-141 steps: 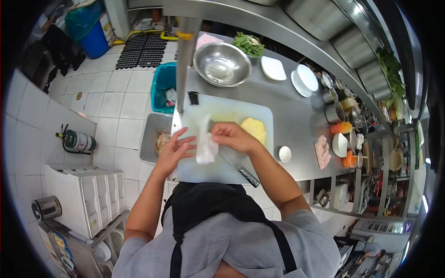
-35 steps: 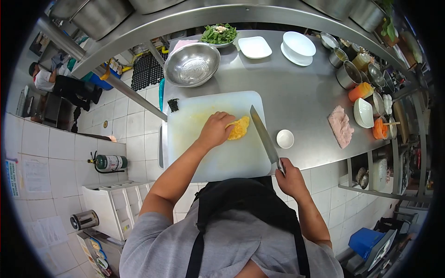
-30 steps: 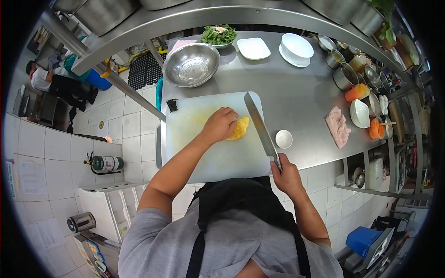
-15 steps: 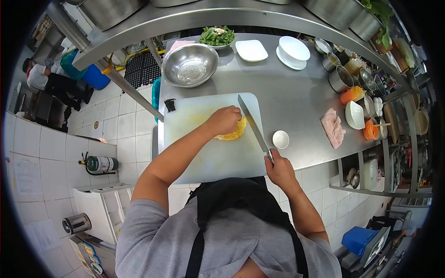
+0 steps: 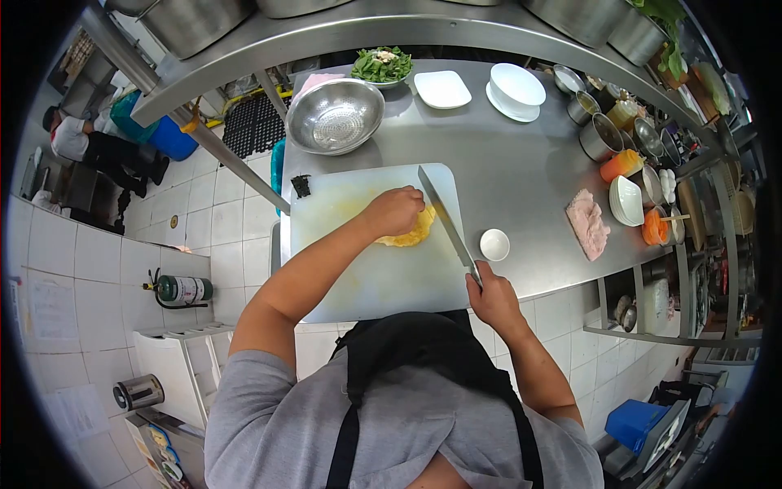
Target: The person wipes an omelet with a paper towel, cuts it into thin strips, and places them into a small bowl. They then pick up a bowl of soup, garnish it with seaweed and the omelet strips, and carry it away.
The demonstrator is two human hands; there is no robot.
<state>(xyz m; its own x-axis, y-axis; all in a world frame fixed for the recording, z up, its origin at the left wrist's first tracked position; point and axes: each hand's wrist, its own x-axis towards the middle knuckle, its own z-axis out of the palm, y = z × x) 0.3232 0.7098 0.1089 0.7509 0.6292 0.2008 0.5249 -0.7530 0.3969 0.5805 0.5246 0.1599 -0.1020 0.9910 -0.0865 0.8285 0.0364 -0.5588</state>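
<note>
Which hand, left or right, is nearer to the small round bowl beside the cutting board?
Right. The right hand, holding the knife, is just on the body side of the small bowl; the left hand is farther off, on the yellow food.

Bright light, fisheye distortion, blackened corners

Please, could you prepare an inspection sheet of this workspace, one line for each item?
Surface: cutting board on steel counter; board has yellowish marks.
Things in hand: yellow food on board, knife beside it.
Clutter: black pieces at board's far-left corner; white cup and pink cloth to the right.
Hands: left hand on yellow food, right hand gripping knife.
Cables: nothing seen.
Surroundings: fire extinguisher, co-worker in background.
</note>
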